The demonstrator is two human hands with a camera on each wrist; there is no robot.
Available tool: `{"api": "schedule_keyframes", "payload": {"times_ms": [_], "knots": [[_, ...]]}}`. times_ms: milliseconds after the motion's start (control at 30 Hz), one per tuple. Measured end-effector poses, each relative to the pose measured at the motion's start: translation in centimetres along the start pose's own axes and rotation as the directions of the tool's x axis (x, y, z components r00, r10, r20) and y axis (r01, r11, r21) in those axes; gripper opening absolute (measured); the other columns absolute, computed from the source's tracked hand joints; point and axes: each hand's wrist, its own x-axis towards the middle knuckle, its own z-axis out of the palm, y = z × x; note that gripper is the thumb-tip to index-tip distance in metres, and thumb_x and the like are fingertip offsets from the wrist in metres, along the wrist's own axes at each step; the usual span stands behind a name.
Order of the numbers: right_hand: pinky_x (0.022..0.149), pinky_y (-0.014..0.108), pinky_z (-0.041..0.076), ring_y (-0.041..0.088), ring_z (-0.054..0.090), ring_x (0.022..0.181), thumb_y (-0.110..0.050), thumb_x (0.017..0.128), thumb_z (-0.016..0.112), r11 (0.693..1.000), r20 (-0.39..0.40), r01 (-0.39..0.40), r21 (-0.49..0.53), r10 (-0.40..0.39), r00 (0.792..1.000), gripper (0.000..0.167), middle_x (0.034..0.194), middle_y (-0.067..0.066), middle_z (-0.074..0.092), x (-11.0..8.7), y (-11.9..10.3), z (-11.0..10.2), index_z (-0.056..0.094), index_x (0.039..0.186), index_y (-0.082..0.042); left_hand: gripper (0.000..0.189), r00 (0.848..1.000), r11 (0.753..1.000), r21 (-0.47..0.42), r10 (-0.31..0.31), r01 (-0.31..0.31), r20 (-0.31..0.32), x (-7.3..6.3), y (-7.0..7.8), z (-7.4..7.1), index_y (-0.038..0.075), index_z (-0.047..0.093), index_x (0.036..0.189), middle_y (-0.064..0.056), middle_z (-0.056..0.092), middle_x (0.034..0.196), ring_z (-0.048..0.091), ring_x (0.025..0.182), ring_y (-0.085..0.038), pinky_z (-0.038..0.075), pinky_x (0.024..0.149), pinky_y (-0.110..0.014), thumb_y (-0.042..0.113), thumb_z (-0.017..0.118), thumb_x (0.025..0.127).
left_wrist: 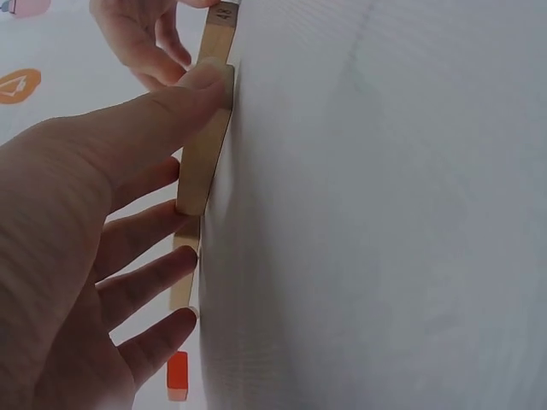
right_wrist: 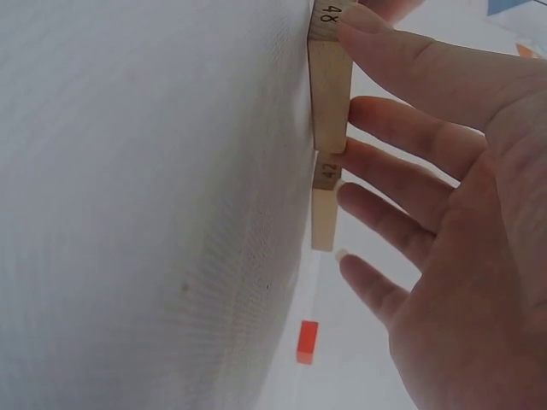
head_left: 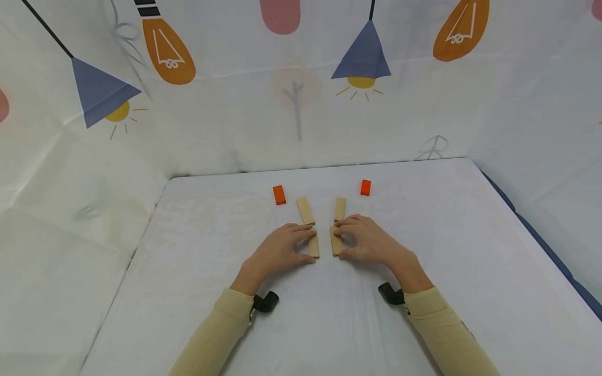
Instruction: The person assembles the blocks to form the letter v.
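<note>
Table [head_left: 301, 334], white, as I see it from within the room. The left hand [head_left: 279, 250] grips the near left wooden block [head_left: 314, 247] lengthwise, thumb at the near end, fingers toward the far end; the right hand [head_left: 373, 243] grips the near right wooden block [head_left: 336, 247] in mirrored fashion. The two near blocks lie side by side with a gap between them. Beyond them lie the far left wooden block [head_left: 305, 210], its far end slanting left, and the far right wooden block [head_left: 340, 208], set straighter. Whether each near block touches the one beyond it I cannot fairly tell, since fingertips cover the joins. Farther out lie the left orange block [head_left: 279, 195] and the right orange block [head_left: 365, 187], each outside its row.

Step in hand, as I judge it: lining up the near blocks with those beyond. This calls for light, even pressure at both ends, each block flat, small corrections from the thumb, and a straight upward release that spares the far blocks a nudge.

Containers: none shows in any view; the blocks rest directly on the table.
</note>
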Motion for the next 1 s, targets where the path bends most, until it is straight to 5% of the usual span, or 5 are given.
{"api": "schedule_keyframes", "payload": {"times_ms": [533, 1000], "knots": [[0.111, 0.05, 0.04, 0.029, 0.053, 0.128, -0.034, 0.077, 0.083, 1.0, 0.003, 0.004, -0.014, -0.004, 1.0, 0.033, 0.136, 0.004, 0.063, 0.36, -0.03, 0.0, 0.072, 0.105, -0.02, 0.065, 1.0, 1.0, -0.026, 0.002, -0.003, -0.025, 0.16, 0.13, -0.19, 0.022, 0.062, 0.136, 0.006, 0.054, 0.148, 0.049, 0.137, -0.018, 0.04, 0.114, -0.039, 0.048, 0.08, 0.079], [0.112, 0.048, 0.04, 0.028, 0.051, 0.133, -0.032, 0.078, 0.084, 0.998, 0.054, -0.043, 0.035, 0.041, 0.998, 0.033, 0.14, 0.002, 0.059, 0.34, 0.03, 0.18, 0.069, 0.104, -0.02, 0.065, 0.999, 0.999, -0.041, -0.03, 0.029, -0.022, 0.16, 0.0, 0.08, 0.024, 0.061, 0.136, 0.008, 0.055, 0.147, 0.049, 0.137, -0.015, 0.041, 0.113, -0.038, 0.049, 0.08, 0.079]]}}
